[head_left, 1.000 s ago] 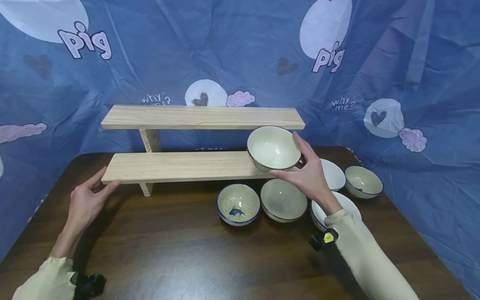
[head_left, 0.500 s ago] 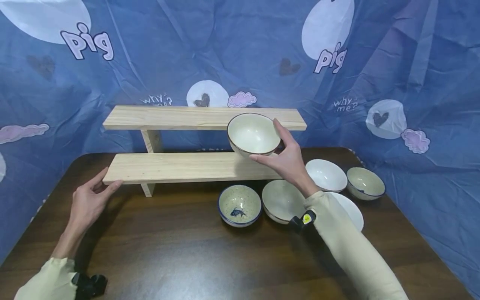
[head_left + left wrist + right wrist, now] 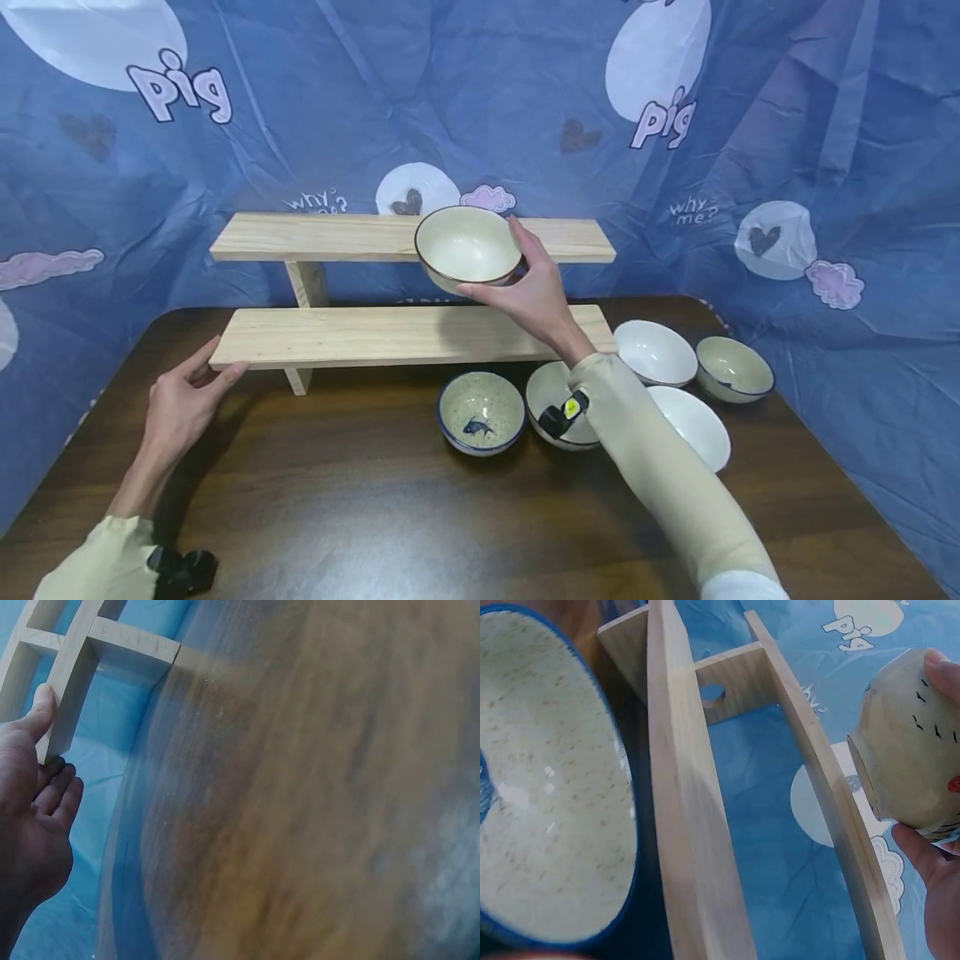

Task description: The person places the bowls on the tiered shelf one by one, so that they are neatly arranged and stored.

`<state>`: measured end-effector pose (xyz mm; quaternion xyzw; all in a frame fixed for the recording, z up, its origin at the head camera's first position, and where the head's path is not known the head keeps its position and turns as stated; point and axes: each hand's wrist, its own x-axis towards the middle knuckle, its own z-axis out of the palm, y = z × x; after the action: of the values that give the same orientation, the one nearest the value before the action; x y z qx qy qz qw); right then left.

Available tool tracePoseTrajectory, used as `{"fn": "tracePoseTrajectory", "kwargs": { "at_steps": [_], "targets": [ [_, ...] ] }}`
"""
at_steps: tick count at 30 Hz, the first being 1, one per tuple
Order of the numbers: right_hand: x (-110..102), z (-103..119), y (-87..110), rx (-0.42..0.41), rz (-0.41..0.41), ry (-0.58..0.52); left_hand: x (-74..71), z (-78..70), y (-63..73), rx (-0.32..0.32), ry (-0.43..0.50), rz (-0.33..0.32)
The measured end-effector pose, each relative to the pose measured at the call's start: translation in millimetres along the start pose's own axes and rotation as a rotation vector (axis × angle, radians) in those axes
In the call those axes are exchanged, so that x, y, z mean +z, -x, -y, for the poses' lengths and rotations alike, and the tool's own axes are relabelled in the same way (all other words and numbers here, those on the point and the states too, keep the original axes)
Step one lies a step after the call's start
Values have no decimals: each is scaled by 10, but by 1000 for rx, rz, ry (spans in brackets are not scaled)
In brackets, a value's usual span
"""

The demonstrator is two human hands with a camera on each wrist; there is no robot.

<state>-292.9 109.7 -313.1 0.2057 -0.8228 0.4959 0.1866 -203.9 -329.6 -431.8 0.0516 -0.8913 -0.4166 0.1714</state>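
My right hand (image 3: 538, 298) holds a cream bowl (image 3: 467, 243) with a dark brown rim, thumb at the near side and fingers at the right side. The bowl is in the air in front of the upper board of a two-tier wooden shelf (image 3: 337, 335). In the right wrist view the bowl (image 3: 904, 742) shows its foot and outer wall, with small dark marks and a red spot. My left hand (image 3: 178, 408) grips the left end of the lower board; in the left wrist view the thumb and fingers of this hand (image 3: 34, 817) lie on opposite sides of the board.
On the brown table (image 3: 322, 492) stand a speckled blue-rimmed bowl (image 3: 480, 408) with a fish picture, a pale bowl (image 3: 546, 392) partly behind my right wrist, white bowls (image 3: 654, 352) and a greenish bowl (image 3: 735, 367). A blue printed cloth (image 3: 480, 100) hangs behind.
My right hand has carried the cream bowl left and upward, from the lower board's right end to before the upper board. The left hand keeps its place on the shelf.
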Motion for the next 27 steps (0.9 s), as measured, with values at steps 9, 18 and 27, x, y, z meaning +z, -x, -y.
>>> {"fn": "tracePoseTrajectory", "kwargs": {
  "at_steps": [9, 18, 27],
  "targets": [
    [221, 73, -222, 36, 24, -112, 3, 1, 2, -17, 3, -2],
    [414, 55, -407, 64, 13, -138, 14, -10, 3, -26, 3, 8],
    [511, 93, -551, 101, 6, -108, 0, -10, -5, -24, -10, 5]
  ]
}}
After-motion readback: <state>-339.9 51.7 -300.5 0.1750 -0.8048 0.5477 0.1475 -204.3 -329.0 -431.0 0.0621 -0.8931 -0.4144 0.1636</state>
